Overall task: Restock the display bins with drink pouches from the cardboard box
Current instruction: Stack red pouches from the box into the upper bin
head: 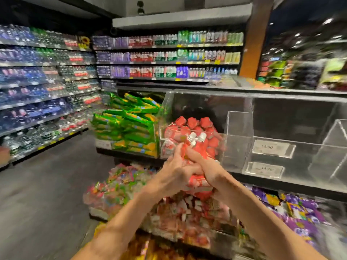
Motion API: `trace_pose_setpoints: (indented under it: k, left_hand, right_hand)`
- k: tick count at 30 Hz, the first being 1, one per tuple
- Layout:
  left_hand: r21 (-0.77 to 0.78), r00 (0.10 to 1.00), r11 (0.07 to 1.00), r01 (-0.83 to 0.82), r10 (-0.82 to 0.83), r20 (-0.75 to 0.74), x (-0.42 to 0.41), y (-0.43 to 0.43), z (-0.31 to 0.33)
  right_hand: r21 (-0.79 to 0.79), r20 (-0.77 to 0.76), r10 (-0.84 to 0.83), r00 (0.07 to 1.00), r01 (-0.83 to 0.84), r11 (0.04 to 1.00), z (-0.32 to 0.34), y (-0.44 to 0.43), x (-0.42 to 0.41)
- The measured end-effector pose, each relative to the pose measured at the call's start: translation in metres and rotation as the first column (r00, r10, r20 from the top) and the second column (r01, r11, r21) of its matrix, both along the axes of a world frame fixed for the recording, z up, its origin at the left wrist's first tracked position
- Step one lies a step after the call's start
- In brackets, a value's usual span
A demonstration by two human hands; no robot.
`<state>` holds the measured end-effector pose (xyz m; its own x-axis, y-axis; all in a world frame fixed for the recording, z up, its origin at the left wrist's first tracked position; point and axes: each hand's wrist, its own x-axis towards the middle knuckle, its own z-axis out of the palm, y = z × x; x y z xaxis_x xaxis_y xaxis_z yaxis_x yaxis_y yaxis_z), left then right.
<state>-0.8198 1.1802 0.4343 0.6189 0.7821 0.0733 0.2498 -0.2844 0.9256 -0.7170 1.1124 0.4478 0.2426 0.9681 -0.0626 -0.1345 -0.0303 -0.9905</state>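
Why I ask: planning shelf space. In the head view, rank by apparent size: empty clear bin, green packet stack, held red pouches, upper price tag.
1. empty clear bin, cropped.
2. green packet stack.
3. held red pouches, nearer the camera, so unsure.
4. upper price tag.

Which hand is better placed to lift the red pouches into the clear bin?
Probably the right hand: it grips most of the red pouches, just below the clear bin. The left hand holds their side.
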Motion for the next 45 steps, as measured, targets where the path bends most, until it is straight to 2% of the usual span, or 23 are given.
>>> trace_pose_setpoints:
  k: [2,5,7,11,16,18,21,24,26,28,30,33,35,36,38,42,45]
  left_hand:
    - [-0.095,0.994,0.991,0.098,-0.093,0.052,-0.01,0.019,0.01]
    - [-0.303,0.943,0.93,0.208,-0.109,0.315,-0.021,0.034,0.025]
    - [-0.351,0.918,0.898,0.264,-0.122,0.378,-0.026,0.042,0.026]
    - [-0.301,0.877,0.896,0.327,-0.169,0.45,-0.03,0.059,0.034]
    - [-0.233,0.858,0.97,0.069,0.061,0.51,-0.012,0.071,0.037]
    - [-0.186,0.87,0.983,0.015,0.079,0.487,-0.003,0.072,0.045]
    - [-0.16,0.892,0.977,0.14,-0.054,0.449,0.008,0.069,0.071]
    - [-0.301,0.846,0.895,0.329,-0.138,0.516,0.022,0.074,0.098]
    - [-0.317,0.845,0.869,0.379,-0.186,0.501,0.032,0.08,0.109]
    - [-0.278,0.888,0.902,0.331,-0.199,0.414,0.042,0.089,0.112]
    - [-0.224,0.958,0.958,0.178,-0.116,0.263,0.054,0.101,0.108]
    - [-0.186,0.989,0.98,0.07,-0.044,0.138,0.079,0.123,0.098]
    - [0.044,0.999,0.999,0.002,-0.003,0.038,0.1,0.134,0.092]
    - [0.183,1.0,0.983,-0.021,0.024,-0.015,0.111,0.137,0.092]
    - [0.35,0.996,0.936,-0.028,0.056,-0.069,0.134,0.141,0.094]
    - [0.5,0.991,0.866,0.008,0.061,-0.12,0.168,0.152,0.088]
    - [0.549,0.985,0.834,0.048,0.052,-0.165,0.187,0.16,0.079]
  right_hand:
    - [-0.027,-0.076,-0.022,0.997,0.02,0.999,0.003,0.011,-0.008]
    - [-0.035,-0.272,-0.054,0.961,0.046,0.998,0.009,0.024,-0.016]
    - [-0.014,-0.352,-0.09,0.932,0.091,0.996,0.015,0.033,-0.017]
    - [0.017,-0.332,-0.144,0.932,0.159,0.987,0.023,0.041,-0.015]
    - [0.053,-0.387,-0.219,0.896,0.258,0.965,0.046,0.05,-0.006]
    - [0.094,-0.388,-0.206,0.898,0.261,0.961,0.057,0.055,-0.001]
    - [0.107,-0.338,-0.233,0.912,0.284,0.953,0.073,0.058,0.012]
    - [0.083,-0.264,-0.29,0.92,0.321,0.943,0.096,0.055,0.026]
    - [0.086,-0.232,-0.328,0.916,0.355,0.931,0.108,0.051,0.038]
    - [0.09,-0.184,-0.361,0.914,0.381,0.92,0.117,0.043,0.053]
    - [0.094,-0.154,-0.408,0.9,0.425,0.9,0.124,0.035,0.069]
    - [0.091,-0.163,-0.449,0.878,0.467,0.88,0.128,0.026,0.092]
    - [0.075,-0.154,-0.465,0.872,0.479,0.874,0.128,0.022,0.103]
    - [0.069,-0.157,-0.474,0.866,0.489,0.87,0.128,0.02,0.108]
    - [0.073,-0.163,-0.483,0.86,0.499,0.863,0.127,0.018,0.118]
    - [0.092,-0.142,-0.503,0.853,0.517,0.851,0.123,0.016,0.132]
    - [0.088,-0.15,-0.512,0.846,0.527,0.845,0.123,0.013,0.145]
